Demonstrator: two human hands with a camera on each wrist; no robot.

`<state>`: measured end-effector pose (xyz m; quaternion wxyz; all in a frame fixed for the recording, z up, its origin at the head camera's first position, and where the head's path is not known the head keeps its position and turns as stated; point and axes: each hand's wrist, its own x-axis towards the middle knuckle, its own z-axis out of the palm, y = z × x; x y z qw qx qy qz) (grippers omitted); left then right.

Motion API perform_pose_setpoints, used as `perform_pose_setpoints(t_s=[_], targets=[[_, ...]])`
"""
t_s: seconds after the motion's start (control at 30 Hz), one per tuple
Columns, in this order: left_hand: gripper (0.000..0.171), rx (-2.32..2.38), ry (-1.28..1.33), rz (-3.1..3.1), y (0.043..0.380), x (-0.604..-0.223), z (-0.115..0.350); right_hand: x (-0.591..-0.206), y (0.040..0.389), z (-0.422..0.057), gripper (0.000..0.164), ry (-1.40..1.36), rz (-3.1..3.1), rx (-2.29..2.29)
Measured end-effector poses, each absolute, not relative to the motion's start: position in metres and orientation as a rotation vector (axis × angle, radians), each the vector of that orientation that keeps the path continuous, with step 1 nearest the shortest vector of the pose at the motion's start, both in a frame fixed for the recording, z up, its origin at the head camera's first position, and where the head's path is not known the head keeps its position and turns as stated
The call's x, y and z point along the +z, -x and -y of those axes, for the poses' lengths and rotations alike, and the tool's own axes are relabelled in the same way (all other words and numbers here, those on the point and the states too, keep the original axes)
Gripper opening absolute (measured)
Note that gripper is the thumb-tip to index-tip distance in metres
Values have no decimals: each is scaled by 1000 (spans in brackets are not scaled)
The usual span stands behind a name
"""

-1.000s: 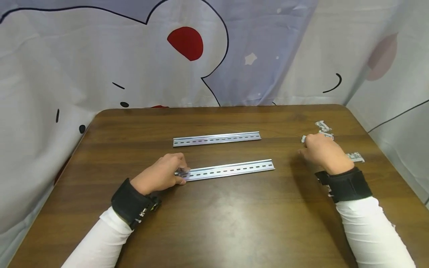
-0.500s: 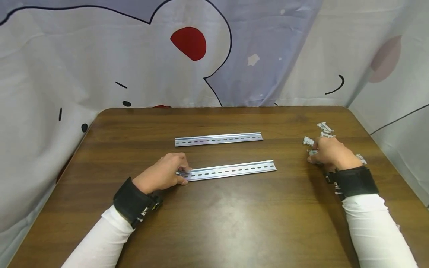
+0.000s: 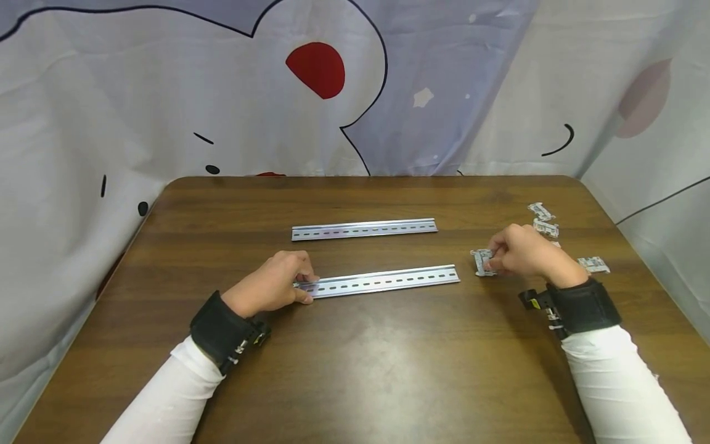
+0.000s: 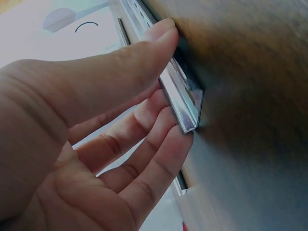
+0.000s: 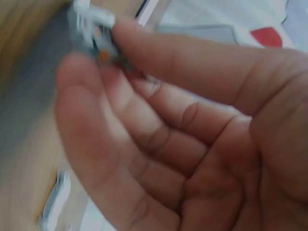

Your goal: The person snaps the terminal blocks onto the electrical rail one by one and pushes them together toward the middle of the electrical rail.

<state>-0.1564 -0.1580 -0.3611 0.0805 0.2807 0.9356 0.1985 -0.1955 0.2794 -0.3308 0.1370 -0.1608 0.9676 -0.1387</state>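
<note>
In the head view my left hand (image 3: 272, 282) grips the left end of the nearer slotted metal DIN rail (image 3: 383, 281), which lies on the table. The left wrist view has the thumb on one edge of this rail (image 4: 177, 103) and the fingertips along the other. Off to the right, my right hand (image 3: 527, 251) pinches a small grey DIN-rail terminal block (image 3: 481, 263), a short way beyond the rail's right end. Up close in the right wrist view, the terminal block (image 5: 91, 31) is blurred, with an orange spot, between thumb and fingers.
A second DIN rail (image 3: 364, 230) lies farther back, roughly parallel to the first. More terminal blocks lie at the table's right: one (image 3: 540, 211) far back, another (image 3: 546, 227) just in front, one (image 3: 593, 265) beside the right wrist. A printed curtain (image 3: 222, 92) hangs behind the wooden table (image 3: 355, 370).
My right hand reached among the terminal blocks, took hold of one and has brought it left toward the nearer rail. The left hand keeps its grip on the rail's end.
</note>
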Motion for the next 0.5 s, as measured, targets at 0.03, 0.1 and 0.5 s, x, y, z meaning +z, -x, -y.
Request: perform_pose_setpoints(t_s=[0.03,0.1,0.5], targets=[[26,595,-841,-2801,157,-361,158,-331,195,-275,12,477,-2764,-440],[26,599,-852,-2805,158,-363,159,-332,193,-266,12,482,-2689,-524],[22,635,-968,-2786,163,-365,160,-340,182,-224,21,465,-2891,-447]])
